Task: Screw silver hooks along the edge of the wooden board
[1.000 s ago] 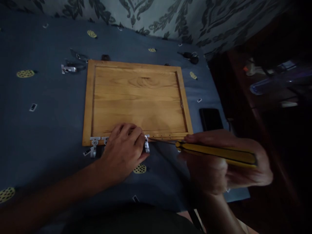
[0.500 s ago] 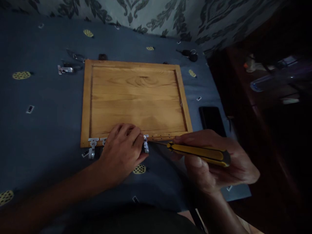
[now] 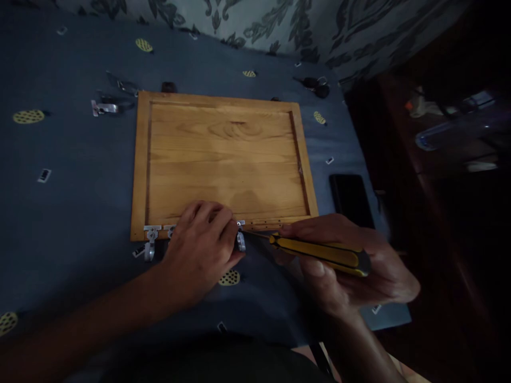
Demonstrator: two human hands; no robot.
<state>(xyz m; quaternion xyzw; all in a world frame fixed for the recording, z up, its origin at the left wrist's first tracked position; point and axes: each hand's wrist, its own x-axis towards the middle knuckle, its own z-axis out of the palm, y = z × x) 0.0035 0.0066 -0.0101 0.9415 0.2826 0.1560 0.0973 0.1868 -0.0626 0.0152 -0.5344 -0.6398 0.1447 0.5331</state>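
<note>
Right hand, clamped on the screwdriver, has edged slightly nearer the hook

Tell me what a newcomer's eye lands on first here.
The pale wooden panel glows at the centre of the dark blue cloth. At its near edge the left hand pinches a metal hook, while the right hand holds a yellow-and-black screwdriver, its tip at that hook.
</note>
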